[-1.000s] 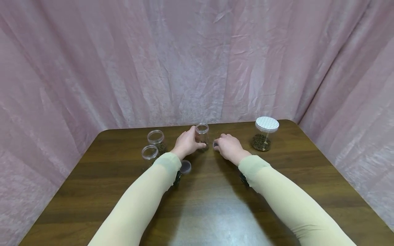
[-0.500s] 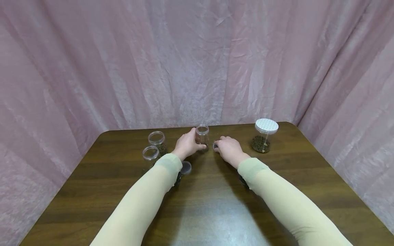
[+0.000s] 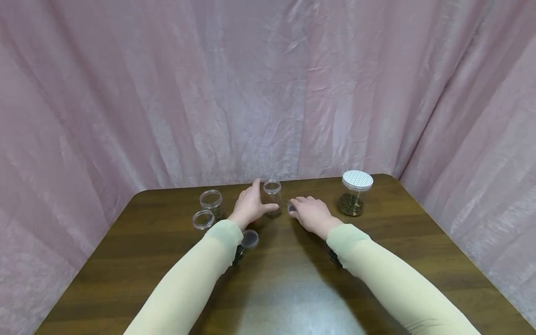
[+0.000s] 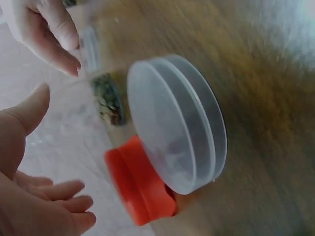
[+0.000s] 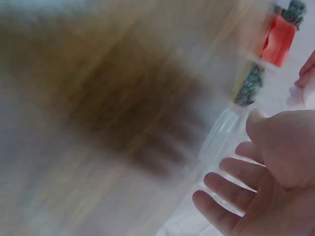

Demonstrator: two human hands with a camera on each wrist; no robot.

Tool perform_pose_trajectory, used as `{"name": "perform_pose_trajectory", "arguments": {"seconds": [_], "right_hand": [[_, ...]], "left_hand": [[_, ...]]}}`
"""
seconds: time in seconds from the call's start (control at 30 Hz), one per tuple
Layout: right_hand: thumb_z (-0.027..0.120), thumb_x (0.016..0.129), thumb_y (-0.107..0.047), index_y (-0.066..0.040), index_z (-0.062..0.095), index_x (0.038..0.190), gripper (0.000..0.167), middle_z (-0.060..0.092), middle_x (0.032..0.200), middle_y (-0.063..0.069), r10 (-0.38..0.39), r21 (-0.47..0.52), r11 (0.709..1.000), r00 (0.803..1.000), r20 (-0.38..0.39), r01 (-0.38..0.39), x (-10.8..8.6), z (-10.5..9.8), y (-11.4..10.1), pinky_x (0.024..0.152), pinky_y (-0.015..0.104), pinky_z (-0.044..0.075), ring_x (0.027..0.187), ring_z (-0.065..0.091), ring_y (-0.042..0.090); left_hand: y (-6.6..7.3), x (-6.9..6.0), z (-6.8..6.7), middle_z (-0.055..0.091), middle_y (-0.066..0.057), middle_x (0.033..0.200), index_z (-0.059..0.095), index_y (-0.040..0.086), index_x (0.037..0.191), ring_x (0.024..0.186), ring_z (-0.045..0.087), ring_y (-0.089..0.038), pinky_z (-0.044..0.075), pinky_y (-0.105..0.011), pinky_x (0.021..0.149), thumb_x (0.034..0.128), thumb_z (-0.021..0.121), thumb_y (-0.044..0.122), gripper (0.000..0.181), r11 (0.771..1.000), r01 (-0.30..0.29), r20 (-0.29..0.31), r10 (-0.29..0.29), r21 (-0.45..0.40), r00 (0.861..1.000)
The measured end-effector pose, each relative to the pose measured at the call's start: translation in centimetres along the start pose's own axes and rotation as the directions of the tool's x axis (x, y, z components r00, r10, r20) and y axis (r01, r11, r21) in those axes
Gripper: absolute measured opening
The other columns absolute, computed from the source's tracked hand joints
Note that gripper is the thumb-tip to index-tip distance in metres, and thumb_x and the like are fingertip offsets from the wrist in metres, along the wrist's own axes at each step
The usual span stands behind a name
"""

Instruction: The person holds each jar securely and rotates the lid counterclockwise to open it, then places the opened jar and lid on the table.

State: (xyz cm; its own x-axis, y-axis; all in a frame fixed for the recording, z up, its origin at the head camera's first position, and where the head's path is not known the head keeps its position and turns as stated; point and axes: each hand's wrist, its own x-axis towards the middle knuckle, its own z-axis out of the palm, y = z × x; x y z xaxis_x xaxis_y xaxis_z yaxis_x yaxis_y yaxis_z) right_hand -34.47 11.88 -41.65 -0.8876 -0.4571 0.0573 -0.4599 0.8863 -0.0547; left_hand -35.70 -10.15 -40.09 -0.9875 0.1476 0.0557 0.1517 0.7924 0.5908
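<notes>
As I look from far off, the small jar (image 3: pixel 273 197) stands straight up, just right of the left hand (image 3: pixel 249 206), which is nearer to it than the right hand (image 3: pixel 311 214). The left thumb and fingers are spread apart; I can't tell if they touch the jar. The right fingers are loose, next to the clear lid (image 3: pixel 290 208).

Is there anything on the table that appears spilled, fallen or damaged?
Nothing stands out. The open jar by the left hand and the white-lidded jar stand upright, and no spill shows on the visible tabletop.
</notes>
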Motion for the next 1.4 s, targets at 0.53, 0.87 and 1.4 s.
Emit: {"name": "perform_pose_trajectory", "arguments": {"seconds": [0.53,0.87,1.4], "right_hand": [[0.069,0.107,-0.051,0.001,0.053,0.160,0.075,0.053,0.163,0.022,-0.175,-0.101,0.982,0.965,-0.196,0.157,-5.6,-2.2,-1.6,0.122,0.058,0.041,0.153,0.049,0.042],[0.078,0.103,-0.044,0.001,0.057,0.157,0.073,0.058,0.159,0.021,-0.261,-0.104,0.965,0.912,-0.316,0.240,-8.8,-3.1,-1.9,0.118,0.060,0.044,0.148,0.055,0.041],[0.082,0.099,-0.045,-0.001,0.058,0.157,0.076,0.058,0.160,0.017,-0.232,-0.138,0.971,0.903,-0.362,0.194,-12.9,-4.1,-0.6,0.121,0.061,0.041,0.149,0.054,0.039]], "left_hand": [[2.5,-4.9,-1.2,0.019,-0.020,0.181,0.015,0.011,0.177,0.169,0.009,-0.040,0.008,-0.055,0.134,0.0965,0.085,0.051,0.114,0.949,-0.220,-0.104,0.248,0.226,0.963],[2.2,-8.8,-1.7,0.023,-0.019,0.180,0.027,0.009,0.175,0.168,0.015,-0.039,0.010,-0.058,0.134,0.1025,0.077,0.053,0.099,0.877,-0.337,-0.070,0.382,0.344,0.922],[1.5,-12.5,-1.6,0.034,-0.019,0.176,0.036,0.006,0.171,0.164,0.027,-0.042,0.021,-0.060,0.131,0.1010,0.079,0.053,0.095,0.797,-0.427,-0.052,0.493,0.427,0.868]]}}
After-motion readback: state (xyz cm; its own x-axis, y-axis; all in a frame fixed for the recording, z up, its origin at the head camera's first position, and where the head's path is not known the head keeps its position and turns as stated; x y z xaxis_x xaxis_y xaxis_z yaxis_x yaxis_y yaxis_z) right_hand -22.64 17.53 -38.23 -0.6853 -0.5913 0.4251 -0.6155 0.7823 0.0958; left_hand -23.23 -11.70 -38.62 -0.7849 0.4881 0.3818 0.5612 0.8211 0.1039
